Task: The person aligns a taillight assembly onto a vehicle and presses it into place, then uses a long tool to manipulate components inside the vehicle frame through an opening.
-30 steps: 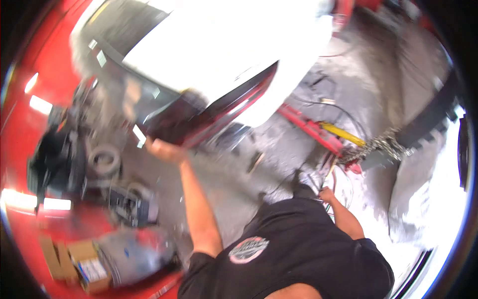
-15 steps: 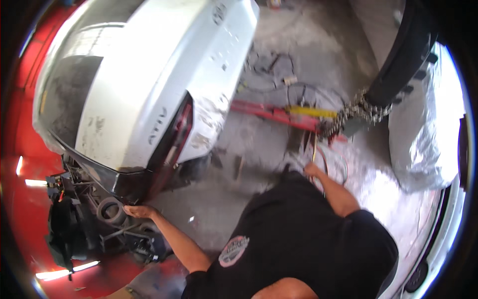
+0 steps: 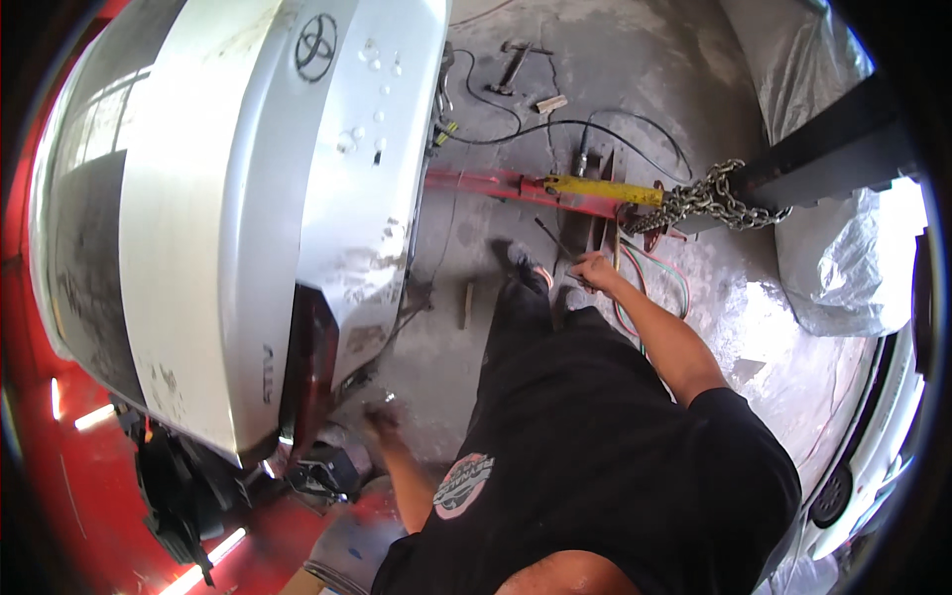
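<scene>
My right hand (image 3: pixel 593 271) is closed round a thin dark rod-like tool (image 3: pixel 551 236), whose far end points up and to the left above the floor. What kind of tool it is, I cannot make out. Low beside the rear corner of a white car (image 3: pixel 362 188) is my left hand (image 3: pixel 383 421), smeared by motion. Its fingers are too blurred to read. Nearest to it are the car's dark red tail light (image 3: pixel 311 347) and a dark part (image 3: pixel 332 468) below. Dents and scuffs mark the car's rear panel.
A red floor beam (image 3: pixel 476 182) with a yellow cylinder (image 3: pixel 605 190) runs from the car to a chain (image 3: pixel 709 203) wrapped round a black post (image 3: pixel 823 149). Hoses (image 3: pixel 684 288) loop near my feet. Plastic sheeting (image 3: pixel 843 268) hangs at right. A metal tool (image 3: pixel 514 67) lies on the floor.
My left hand has come away from the car's lower corner, toward my body. The car has shifted left in view. My right hand has moved forward, and the rod-like tool now shows clearly.
</scene>
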Motion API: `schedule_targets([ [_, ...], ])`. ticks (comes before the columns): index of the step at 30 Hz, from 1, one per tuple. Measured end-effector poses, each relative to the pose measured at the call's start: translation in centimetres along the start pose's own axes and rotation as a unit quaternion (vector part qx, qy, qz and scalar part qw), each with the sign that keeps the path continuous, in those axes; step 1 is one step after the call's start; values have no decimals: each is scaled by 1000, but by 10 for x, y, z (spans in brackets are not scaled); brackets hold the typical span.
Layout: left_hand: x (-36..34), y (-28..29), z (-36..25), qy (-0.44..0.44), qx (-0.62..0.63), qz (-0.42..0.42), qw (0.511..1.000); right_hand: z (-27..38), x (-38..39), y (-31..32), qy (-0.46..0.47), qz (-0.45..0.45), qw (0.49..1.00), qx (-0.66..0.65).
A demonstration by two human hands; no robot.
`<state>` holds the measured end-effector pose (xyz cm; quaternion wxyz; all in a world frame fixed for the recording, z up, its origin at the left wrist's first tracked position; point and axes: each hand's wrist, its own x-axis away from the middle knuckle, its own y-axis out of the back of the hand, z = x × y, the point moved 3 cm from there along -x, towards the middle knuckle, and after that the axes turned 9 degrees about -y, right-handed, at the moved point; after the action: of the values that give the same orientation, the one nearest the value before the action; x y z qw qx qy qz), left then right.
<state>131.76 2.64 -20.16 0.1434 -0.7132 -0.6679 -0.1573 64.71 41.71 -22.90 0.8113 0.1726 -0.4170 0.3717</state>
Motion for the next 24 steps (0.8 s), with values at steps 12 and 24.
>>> schedule_targets([
  [12, 10, -542, -42, 1, -279, 418, 865, 133, -49, 124, 22, -231, 967, 104],
  [24, 32, -684, -175, -107, -191, 558, 801, 242, -86, 220, 200, -427, 856, -210],
])
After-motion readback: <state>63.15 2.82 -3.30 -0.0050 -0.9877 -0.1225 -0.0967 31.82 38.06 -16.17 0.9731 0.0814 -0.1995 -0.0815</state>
